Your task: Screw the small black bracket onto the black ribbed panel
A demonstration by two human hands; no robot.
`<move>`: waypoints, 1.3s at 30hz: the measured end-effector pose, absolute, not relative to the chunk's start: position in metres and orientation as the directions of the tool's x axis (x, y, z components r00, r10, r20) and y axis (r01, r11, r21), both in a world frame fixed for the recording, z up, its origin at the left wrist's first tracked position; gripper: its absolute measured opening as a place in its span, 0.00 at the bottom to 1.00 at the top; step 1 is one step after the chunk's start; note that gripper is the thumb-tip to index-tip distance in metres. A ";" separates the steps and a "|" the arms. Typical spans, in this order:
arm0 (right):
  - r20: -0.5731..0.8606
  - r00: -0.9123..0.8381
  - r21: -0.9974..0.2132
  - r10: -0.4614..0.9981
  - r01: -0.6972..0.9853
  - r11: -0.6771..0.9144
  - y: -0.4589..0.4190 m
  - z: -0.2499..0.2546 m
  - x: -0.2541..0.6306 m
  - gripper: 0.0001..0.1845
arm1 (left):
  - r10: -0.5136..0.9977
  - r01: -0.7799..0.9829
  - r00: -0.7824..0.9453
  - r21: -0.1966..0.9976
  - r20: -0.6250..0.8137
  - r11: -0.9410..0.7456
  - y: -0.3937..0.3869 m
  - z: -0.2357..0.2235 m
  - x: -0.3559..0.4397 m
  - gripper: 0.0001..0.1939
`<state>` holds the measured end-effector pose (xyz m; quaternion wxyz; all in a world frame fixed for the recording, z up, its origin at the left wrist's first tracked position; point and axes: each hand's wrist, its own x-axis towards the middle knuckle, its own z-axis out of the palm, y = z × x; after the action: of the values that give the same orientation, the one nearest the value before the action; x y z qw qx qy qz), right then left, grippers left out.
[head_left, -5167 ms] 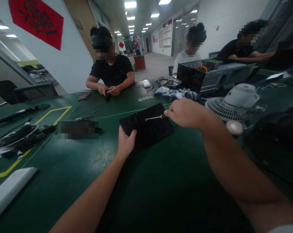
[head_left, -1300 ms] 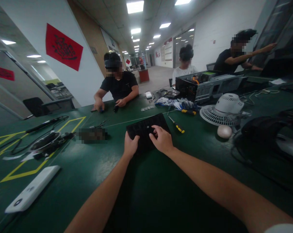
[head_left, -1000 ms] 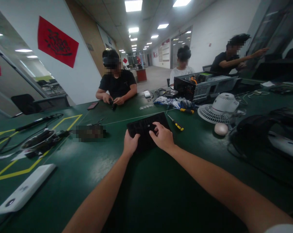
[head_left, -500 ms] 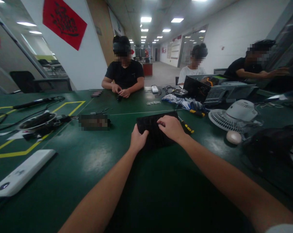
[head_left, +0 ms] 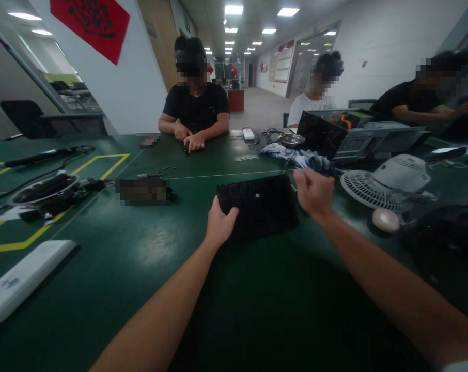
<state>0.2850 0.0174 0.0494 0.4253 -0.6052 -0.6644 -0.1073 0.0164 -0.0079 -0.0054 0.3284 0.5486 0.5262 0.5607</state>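
Note:
In the head view, a flat black wallet (head_left: pixel 263 212) with a small round silvery spot on its face lies tilted toward me over the green table. My left hand (head_left: pixel 220 222) grips its left edge, thumb on the front and the other fingers hidden behind. Just off its right edge, my right hand (head_left: pixel 315 192) is raised in a closed fist. Whatever the fist may hold is hidden. A thin shaft shows beside the knuckles, and most of the tool there is covered by the hand.
A white fan (head_left: pixel 389 181) and a pale mouse-shaped object (head_left: pixel 386 220) sit to the right. An open computer case (head_left: pixel 358 137) and bunched cloth (head_left: pixel 288 156) stand behind. At left are a white device (head_left: pixel 28 281) and cables (head_left: pixel 44 191). A person (head_left: pixel 195 108) sits opposite.
My right hand has left the wallet's face and moved right, closing into a fist. The wallet's face now shows plain with its silvery spot. The left hand keeps its grip.

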 end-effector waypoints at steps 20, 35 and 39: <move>0.251 0.257 -0.617 0.933 0.786 -0.051 0.038 -0.014 0.325 0.20 | 0.922 0.345 -0.236 0.913 0.308 -0.217 -0.006 -0.008 0.008 0.18; 0.408 -0.290 -0.200 0.866 0.897 0.395 0.002 0.159 0.338 0.19 | 0.869 0.360 -0.367 0.912 0.331 -0.195 -0.003 -0.008 0.011 0.17; 0.500 -0.368 -0.117 0.784 0.868 0.482 -0.040 0.199 0.325 0.16 | 0.878 0.350 -0.357 0.917 0.320 -0.193 -0.004 -0.007 0.012 0.18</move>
<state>0.3249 -0.0404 0.1989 0.2530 -0.5020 -0.8228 -0.0835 0.0117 -0.0041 -0.0068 0.2305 0.5181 0.5921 0.5726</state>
